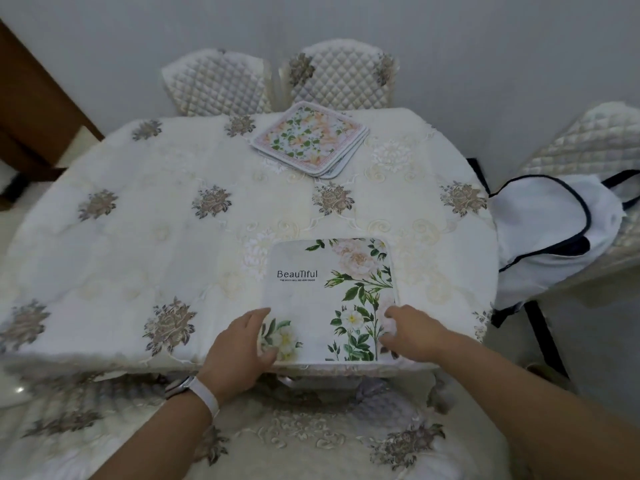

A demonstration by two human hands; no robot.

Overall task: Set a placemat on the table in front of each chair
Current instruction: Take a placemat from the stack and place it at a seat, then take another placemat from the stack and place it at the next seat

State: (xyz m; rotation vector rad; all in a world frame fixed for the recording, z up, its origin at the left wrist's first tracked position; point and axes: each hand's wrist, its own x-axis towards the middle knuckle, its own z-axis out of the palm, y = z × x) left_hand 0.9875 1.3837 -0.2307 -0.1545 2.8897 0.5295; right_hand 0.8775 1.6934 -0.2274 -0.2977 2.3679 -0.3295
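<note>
A white bag [550, 233] with dark navy trim slumps at three o'clock, its straps looping up and over. Up at ten o'clock, a brown wooden panel [38, 109] leans along the pale grey wall [485, 39]. Down at eight o'clock, a white wristband [202, 396], blurred.

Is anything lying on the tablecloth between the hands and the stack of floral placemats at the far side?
Nothing visible: bare white embroidered tablecloth lies between both hands and the stack of floral placemats. The left hand and right hand rest on the near "Beautiful" placemat.
</note>
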